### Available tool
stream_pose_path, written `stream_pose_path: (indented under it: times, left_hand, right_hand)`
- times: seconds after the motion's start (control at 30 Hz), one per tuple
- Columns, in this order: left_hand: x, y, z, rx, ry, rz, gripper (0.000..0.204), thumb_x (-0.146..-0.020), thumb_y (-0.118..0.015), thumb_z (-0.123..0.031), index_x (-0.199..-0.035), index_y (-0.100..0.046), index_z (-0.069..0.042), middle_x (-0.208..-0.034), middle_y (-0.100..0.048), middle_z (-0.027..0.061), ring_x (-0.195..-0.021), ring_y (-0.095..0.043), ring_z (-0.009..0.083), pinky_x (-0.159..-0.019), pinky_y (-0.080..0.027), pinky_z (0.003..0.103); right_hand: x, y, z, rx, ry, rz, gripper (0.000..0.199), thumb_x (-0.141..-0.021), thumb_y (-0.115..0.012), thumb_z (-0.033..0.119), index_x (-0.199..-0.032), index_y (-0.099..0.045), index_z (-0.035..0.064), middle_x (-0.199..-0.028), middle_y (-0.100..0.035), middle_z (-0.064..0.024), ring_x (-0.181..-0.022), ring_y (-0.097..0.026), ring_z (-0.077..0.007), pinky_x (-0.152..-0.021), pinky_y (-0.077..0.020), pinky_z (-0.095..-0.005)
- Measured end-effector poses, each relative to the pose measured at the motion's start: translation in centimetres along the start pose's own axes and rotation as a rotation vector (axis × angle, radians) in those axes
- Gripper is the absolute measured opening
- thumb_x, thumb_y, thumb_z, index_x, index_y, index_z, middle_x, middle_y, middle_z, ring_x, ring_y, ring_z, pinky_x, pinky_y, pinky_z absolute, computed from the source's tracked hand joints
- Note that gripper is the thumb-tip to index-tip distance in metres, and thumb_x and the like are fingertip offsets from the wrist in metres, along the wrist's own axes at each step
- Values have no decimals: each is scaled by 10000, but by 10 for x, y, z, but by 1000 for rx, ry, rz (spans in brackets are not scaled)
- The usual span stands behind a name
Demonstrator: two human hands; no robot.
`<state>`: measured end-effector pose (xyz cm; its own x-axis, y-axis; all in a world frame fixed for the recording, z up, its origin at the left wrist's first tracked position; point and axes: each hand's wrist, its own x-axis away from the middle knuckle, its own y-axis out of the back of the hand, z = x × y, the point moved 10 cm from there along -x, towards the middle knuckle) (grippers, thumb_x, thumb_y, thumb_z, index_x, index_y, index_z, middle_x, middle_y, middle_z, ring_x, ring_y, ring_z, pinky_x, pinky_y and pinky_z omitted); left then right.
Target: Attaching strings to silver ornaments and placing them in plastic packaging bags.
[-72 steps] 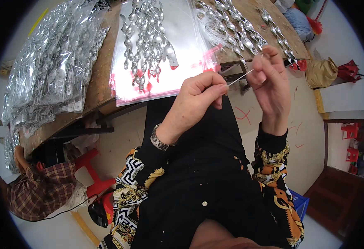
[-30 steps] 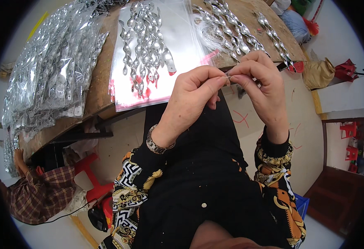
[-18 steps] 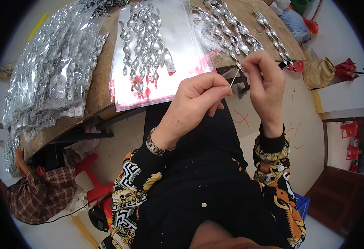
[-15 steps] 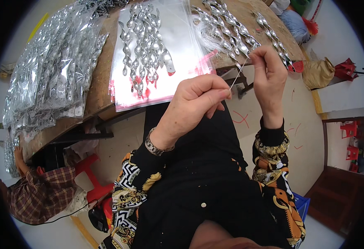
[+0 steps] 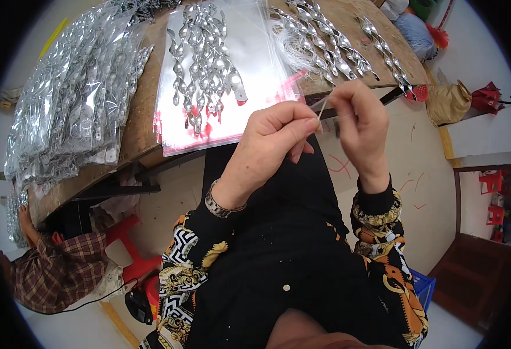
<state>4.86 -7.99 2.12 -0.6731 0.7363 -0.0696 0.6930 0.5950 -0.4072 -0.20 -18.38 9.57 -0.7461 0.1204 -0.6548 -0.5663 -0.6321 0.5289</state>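
Observation:
A short white string [image 5: 322, 109] runs between my two hands, above my lap and off the table's front edge. My left hand [image 5: 270, 139] is closed, pinching one end between thumb and forefinger. My right hand [image 5: 361, 125] is closed too, its bent fingers pinching the other end. Just ahead lies a stack of clear plastic bags [image 5: 249, 58], with several silver twisted strips [image 5: 206, 64] on top. More silver twisted strips [image 5: 331, 43] lie to the right, beside a tangled bundle of white string [image 5: 293, 52].
Bagged silver twists [image 5: 72, 99] are heaped on the table's left side. The wooden table [image 5: 142, 125] curves across the front. At the left, a person in a plaid shirt [image 5: 63, 267] has a hand at the table edge, near a red stool [image 5: 130, 250]. A gold bag [image 5: 447, 102] stands right.
My right hand has come down and left, closer to my left hand, so the string between them spans a shorter gap. My left hand has hardly moved.

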Motion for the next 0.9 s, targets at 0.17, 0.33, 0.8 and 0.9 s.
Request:
stream_pose_path:
  times: [0.17,0.33,0.8,0.9]
  left_hand:
    - [8,-14,-8,-9,19,131,132,-914,-527,-73,-892,-603,33,-600,-493,-7,-500,-455,60,-624,-498,244]
    - [5,-8,0,-1,37,134,125,-910,-537,-73,-904,-621,20,-740,-584,2,-564,-506,50,-625,-487,225]
    - [-2,2,2,83,-51,61,120,-923,-526,-75,-914,-600,19,-865,-590,53,-785,-574,118,-718,-482,247]
    - [-4,15,-30,288,-212,-25,119,-946,-502,-82,-982,-572,8,-871,-592,72,-764,-583,144,-723,-504,283]
  right_hand:
    - [-3,35,-48,123,-101,-185,60,-869,-536,-36,-832,-544,11,-728,-557,-30,-670,-513,-104,-622,-417,-223]
    - [-1,33,-48,-87,-192,-174,52,-903,-539,9,-852,-539,19,-765,-553,-6,-662,-469,-62,-601,-387,-196]
    - [24,-11,-54,-452,-428,23,40,-919,-524,53,-909,-546,20,-786,-576,1,-663,-474,-48,-595,-379,-183]
    - [39,-32,-49,-554,-506,142,102,-920,-510,59,-995,-559,11,-844,-621,-23,-688,-509,-55,-612,-406,-188]
